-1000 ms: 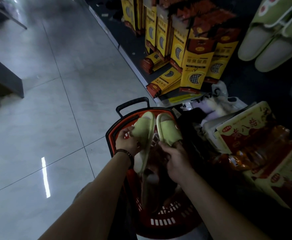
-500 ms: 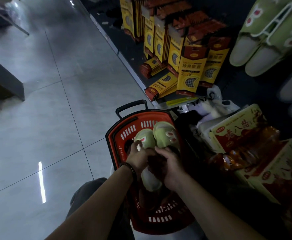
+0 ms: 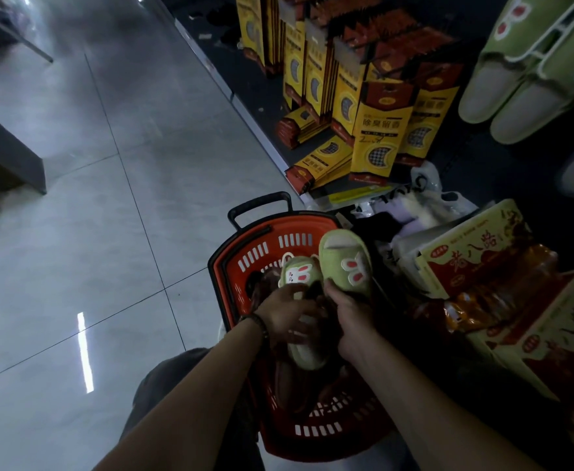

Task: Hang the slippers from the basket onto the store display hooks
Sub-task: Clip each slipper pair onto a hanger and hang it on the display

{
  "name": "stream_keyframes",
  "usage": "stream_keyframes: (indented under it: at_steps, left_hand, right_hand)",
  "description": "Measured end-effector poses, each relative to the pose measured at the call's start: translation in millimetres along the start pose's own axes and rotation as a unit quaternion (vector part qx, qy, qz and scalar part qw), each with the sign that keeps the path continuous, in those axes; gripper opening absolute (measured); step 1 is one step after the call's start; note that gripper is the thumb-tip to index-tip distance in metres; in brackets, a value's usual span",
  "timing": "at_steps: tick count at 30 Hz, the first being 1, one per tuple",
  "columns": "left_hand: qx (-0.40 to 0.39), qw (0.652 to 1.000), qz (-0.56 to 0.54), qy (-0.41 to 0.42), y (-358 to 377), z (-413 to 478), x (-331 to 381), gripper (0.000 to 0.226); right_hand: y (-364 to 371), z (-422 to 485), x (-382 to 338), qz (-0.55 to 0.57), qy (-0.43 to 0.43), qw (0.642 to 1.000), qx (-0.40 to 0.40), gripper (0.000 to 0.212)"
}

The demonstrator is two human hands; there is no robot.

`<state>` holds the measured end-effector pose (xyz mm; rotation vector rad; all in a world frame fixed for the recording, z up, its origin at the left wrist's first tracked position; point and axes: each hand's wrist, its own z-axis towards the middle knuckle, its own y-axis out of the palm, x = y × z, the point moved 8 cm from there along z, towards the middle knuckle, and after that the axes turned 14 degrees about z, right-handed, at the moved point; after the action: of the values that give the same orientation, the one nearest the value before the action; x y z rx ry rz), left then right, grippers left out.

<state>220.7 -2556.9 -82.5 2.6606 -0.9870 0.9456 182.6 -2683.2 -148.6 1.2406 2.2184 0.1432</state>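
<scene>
Over the red basket (image 3: pixel 231 266) on the floor I hold a pair of green slippers with rabbit patches. My left hand (image 3: pixel 283 312) grips the left slipper (image 3: pixel 300 277) across its middle; its heel end sticks out below my fingers. My right hand (image 3: pixel 348 317) is closed on the heel of the right slipper (image 3: pixel 346 263), whose upper faces up and toe points away. A matching green pair (image 3: pixel 523 76) hangs on a white hanger at the top right of the display.
Yellow and red insole packs (image 3: pixel 377 137) stand on the low dark shelf ahead. Red and cream cartons (image 3: pixel 475 263) and a white plastic bag (image 3: pixel 424 195) crowd the floor right of the basket. Grey tiled floor lies to the left, with a dark fixture (image 3: pixel 3 158) at far left.
The slippers have turned over from soles up to rabbit-patched uppers up. My right hand has shifted its slipper slightly right, and the two slippers now sit apart side by side.
</scene>
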Motion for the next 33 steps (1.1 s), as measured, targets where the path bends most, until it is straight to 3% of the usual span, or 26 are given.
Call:
stream_keyframes:
  at_steps: [1, 3, 5, 7, 12, 17, 20, 23, 26, 29, 31, 33]
  left_hand:
    - [0.067, 0.994, 0.082, 0.021, -16.1, 7.7, 5.6, 0.033]
    - [0.169, 0.941, 0.286, 0.064, -42.7, 20.9, 17.5, 0.028]
    - [0.217, 0.872, 0.432, 0.08, -55.9, 34.2, 24.0, 0.042]
    - [0.223, 0.834, 0.497, 0.093, -60.6, 50.9, 27.6, 0.052]
    - [0.176, 0.882, 0.419, 0.123, -57.9, 69.2, 34.6, 0.042]
    - [0.208, 0.898, 0.372, 0.111, -64.6, 67.1, 43.9, 0.036]
    - [0.176, 0.874, 0.446, 0.076, -67.2, 63.6, 37.2, 0.037]
    - [0.17, 0.885, 0.427, 0.07, -76.2, 57.7, 28.5, 0.038]
    - [0.19, 0.883, 0.42, 0.093, -81.2, 40.5, 29.1, 0.031]
    - [0.238, 0.864, 0.431, 0.107, -82.3, 11.9, 29.7, 0.031]
    - [0.249, 0.862, 0.424, 0.123, -79.7, -2.3, 24.5, 0.026]
    - [0.242, 0.869, 0.407, 0.142, -75.5, -12.7, 20.2, 0.029]
  right_hand:
    - [-1.4, 1.1, -3.9, 0.004, -0.01, 1.0, 0.01, 0.043]
    - [-5.2, 7.9, -7.7, -0.001, -0.014, 1.0, 0.018, 0.055]
    - [-8.6, 13.6, -7.3, -0.006, 0.001, 1.0, 0.024, 0.059]
    - [-10.8, 17.8, -6.1, -0.006, 0.013, 1.0, 0.018, 0.059]
    - [-10.6, 21.3, -2.7, -0.01, 0.05, 0.999, -0.001, 0.057]
    - [-13.8, 30.1, 1.0, -0.043, 0.05, 0.998, -0.004, 0.065]
    - [-13.0, 27.8, -1.6, -0.063, 0.024, 0.998, 0.011, 0.066]
    - [-8.2, 20.5, -0.7, -0.066, -0.005, 0.998, 0.014, 0.065]
    - [-10.6, 15.0, -10.5, -0.114, -0.105, 0.986, 0.056, 0.065]
    - [-6.7, 4.1, -15.7, -0.117, -0.162, 0.978, 0.061, 0.049]
    - [0.9, -6.6, -11.8, -0.074, -0.131, 0.988, 0.039, 0.026]
    - [9.6, -11.4, -7.8, -0.05, -0.098, 0.994, -0.002, 0.019]
